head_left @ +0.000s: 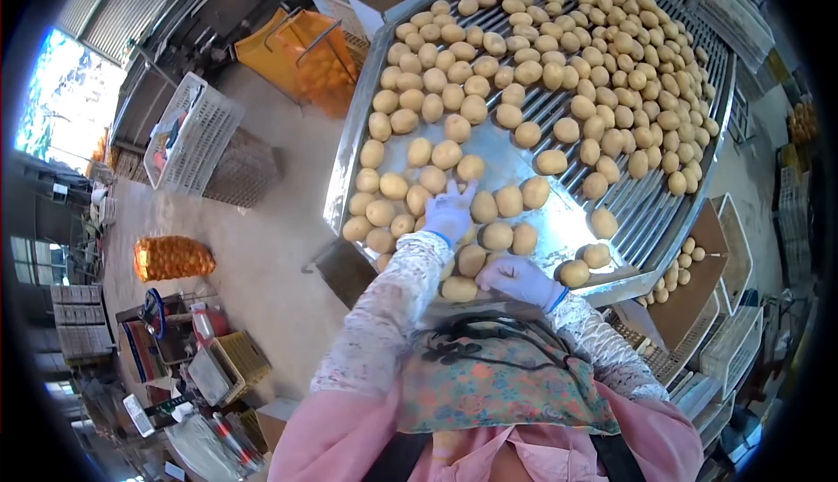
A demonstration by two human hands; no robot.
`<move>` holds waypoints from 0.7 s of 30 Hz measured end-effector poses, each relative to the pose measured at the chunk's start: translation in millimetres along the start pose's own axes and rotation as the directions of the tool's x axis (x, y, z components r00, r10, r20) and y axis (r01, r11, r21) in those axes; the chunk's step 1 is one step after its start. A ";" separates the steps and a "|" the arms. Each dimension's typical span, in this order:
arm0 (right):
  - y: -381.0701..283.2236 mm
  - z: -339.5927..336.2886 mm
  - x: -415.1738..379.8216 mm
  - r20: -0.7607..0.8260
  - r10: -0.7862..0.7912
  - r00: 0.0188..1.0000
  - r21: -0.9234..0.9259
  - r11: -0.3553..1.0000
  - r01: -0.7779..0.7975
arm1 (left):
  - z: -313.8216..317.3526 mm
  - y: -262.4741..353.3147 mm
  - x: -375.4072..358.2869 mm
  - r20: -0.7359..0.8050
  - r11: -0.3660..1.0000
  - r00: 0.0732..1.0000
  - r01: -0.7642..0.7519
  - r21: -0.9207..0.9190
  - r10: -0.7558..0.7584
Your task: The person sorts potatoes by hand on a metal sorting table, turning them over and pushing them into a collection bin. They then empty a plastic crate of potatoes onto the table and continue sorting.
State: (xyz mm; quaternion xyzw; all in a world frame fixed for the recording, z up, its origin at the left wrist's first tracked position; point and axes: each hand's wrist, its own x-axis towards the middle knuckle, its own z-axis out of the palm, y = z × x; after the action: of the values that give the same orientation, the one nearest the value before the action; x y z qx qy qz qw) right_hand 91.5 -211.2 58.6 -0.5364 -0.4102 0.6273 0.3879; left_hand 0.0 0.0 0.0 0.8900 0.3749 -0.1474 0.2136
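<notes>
Two gloved hands mine: left hand (450, 211) flat, released on potatoes (489, 220); right hand (519, 278) open beside potato (573, 272); box (690, 294) right holds several.

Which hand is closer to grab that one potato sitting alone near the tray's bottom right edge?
The right hand, probably. It rests beside the lone potato near the tray's corner, while the left hand lies farther off, spread over the clustered potatoes.

potatoes (524, 89) on roller table (650, 211): too many to count, well over a hundred | gloved hands: 2 own, left hand (449, 213), right hand (522, 279) | orange net sacks (172, 257): 1 | white crates (196, 133): 1
</notes>
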 end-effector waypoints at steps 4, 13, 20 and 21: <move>30.6 15.3 -13.8 -0.216 0.035 0.976 0.029 0.999 -0.029 | -17.2 -24.3 3.2 0.084 0.978 0.986 -0.129 -0.164 0.144; 11.4 -12.3 -52.6 -0.543 0.176 0.821 0.758 0.523 0.389 | 5.2 106.9 -83.6 -0.403 0.674 0.732 -0.673 -0.303 0.550; 72.4 -122.1 -231.1 -0.957 0.072 0.282 0.290 0.318 0.903 | 37.7 -35.9 -118.5 -0.299 0.753 0.699 -0.645 0.130 0.650; 52.1 -127.0 -250.1 -0.968 0.034 0.250 0.248 0.316 0.916 | 38.1 -72.1 -126.0 -0.277 0.775 0.735 -0.629 0.061 0.619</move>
State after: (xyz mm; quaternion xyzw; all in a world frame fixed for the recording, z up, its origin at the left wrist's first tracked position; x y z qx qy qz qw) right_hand 245.9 -449.4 87.7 -0.3320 0.0441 0.1862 0.9237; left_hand -141.6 -49.6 0.8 0.9714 0.0838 0.0677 0.2114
